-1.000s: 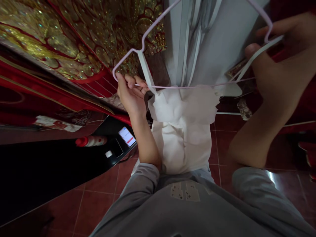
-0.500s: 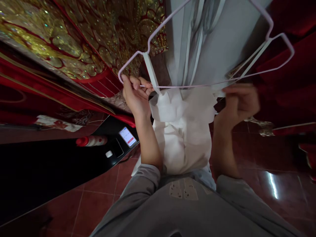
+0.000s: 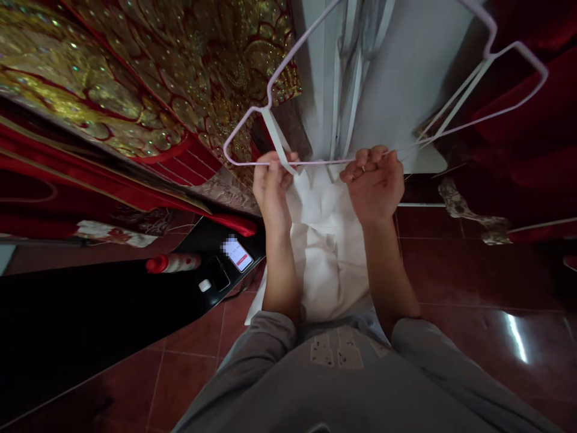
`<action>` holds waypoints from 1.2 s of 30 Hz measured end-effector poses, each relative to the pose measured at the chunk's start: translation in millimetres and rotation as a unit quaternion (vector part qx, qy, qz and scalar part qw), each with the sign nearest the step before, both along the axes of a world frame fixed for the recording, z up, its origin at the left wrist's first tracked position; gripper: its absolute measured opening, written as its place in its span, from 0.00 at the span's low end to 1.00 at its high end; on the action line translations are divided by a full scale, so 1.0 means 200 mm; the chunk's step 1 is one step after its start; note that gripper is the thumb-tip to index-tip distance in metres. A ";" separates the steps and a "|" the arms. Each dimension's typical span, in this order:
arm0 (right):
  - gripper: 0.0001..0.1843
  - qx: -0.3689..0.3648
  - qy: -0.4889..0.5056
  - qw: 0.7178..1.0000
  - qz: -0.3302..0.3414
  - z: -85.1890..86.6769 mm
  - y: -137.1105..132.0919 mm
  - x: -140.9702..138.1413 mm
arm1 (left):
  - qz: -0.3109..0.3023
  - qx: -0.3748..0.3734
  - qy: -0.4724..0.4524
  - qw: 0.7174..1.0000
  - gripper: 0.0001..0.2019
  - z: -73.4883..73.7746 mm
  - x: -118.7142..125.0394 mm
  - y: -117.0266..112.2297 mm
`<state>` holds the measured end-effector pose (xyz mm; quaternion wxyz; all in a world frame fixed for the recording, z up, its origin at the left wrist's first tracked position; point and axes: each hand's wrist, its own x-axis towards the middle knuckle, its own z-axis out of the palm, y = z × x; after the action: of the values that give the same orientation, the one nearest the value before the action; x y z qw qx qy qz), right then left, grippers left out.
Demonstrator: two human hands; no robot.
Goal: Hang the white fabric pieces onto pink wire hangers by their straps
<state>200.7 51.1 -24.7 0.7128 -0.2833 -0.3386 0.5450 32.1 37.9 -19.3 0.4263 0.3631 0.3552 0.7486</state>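
Observation:
A pale pink clothes hanger [image 3: 246,123] spans the upper middle of the head view, with a white garment [image 3: 322,258] hanging from it by straps. One white strap [image 3: 276,135] is looped at the hanger's left notch and another strap [image 3: 469,93] at its right notch. My left hand [image 3: 273,192] is closed around the lower bar beside the left strap. Curled over the same bar, close to the garment's upper edge, is my right hand [image 3: 376,186]. The garment's upper right edge is partly hidden behind that hand.
Gold sequinned red garments [image 3: 148,78] hang at left, dark red cloth [image 3: 527,126] at right. A grey-white panel [image 3: 406,78] stands behind the hanger. On the black table [image 3: 112,307] are a red-capped bottle [image 3: 175,263], a lit phone [image 3: 238,255], a dark phone [image 3: 219,275] and a small white case [image 3: 204,285].
My right hand has moved left and inward along the hanger's bar. My left hand has slid right, from the hanger's left corner to the left strap.

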 end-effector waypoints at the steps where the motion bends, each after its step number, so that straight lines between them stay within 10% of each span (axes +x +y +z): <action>1: 0.26 0.007 -0.006 1.000 -0.008 -0.01 0.00 -0.01 | 0.005 0.008 0.042 0.999 0.16 0.01 0.01 -0.04; 6: 0.29 0.019 -0.031 0.998 -0.044 0.01 0.03 -0.01 | -0.020 -0.018 0.197 0.980 0.13 0.10 -0.05 -0.17; 16: 0.26 0.045 -0.149 0.987 -0.029 0.04 0.07 0.11 | -0.017 0.007 0.080 0.997 0.14 0.39 -0.32 -0.04; 23: 0.23 -0.001 -0.032 0.999 0.000 0.07 0.00 0.05 | 0.199 -0.015 0.092 0.975 0.09 0.08 -0.33 0.05; 26: 0.22 -0.016 -0.035 0.999 0.011 0.08 0.00 0.04 | 0.126 -0.033 0.153 0.980 0.11 -0.03 -0.25 0.03; 36: 0.14 -0.065 -0.095 0.993 -0.038 0.14 -0.11 0.05 | 0.000 -0.039 0.051 0.998 0.21 0.09 0.00 -0.03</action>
<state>210.1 30.0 4.1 0.6778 -0.3923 -0.3573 0.5090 32.4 31.5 -1.7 0.4214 0.3837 0.4052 0.7149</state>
